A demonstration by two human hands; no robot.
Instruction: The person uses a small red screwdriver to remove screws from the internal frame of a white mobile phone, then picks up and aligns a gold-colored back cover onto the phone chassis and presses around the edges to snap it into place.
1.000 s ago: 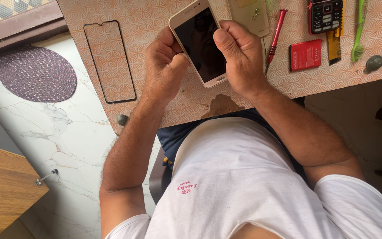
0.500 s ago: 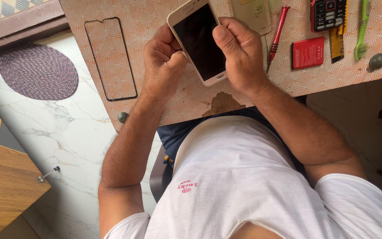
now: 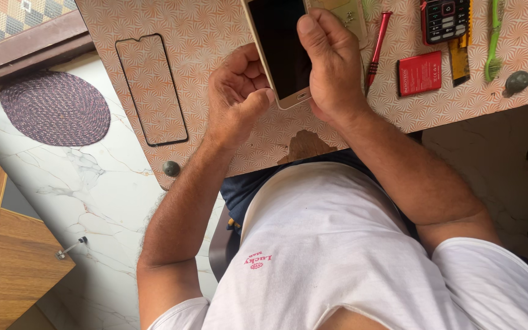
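Since half a second ago the smartphone (image 3: 278,55) has gone a little higher in the view, so its top end is now cut by the upper edge; the grip on it looks the same. It has a pale gold frame and a dark screen, and it is held tilted just over the patterned table (image 3: 215,30), between both hands.

The right hand (image 3: 332,70) is clamped on the right side of it, thumb pressed flat on the glass and fingers wrapped behind. The left hand (image 3: 236,91) is curled almost into a fist (only the thumb touches, against the lower left edge of the smartphone).

Just beside the right hand lies a red screwdriver (image 3: 376,44), then a red flat battery (image 3: 419,73), a keypad phone (image 3: 445,18) and a green brush (image 3: 494,43). Left of the hands, well apart, a black-rimmed screen glass (image 3: 152,88) lies flat. A purple woven mat (image 3: 56,109) is on the marble floor (image 3: 93,183).
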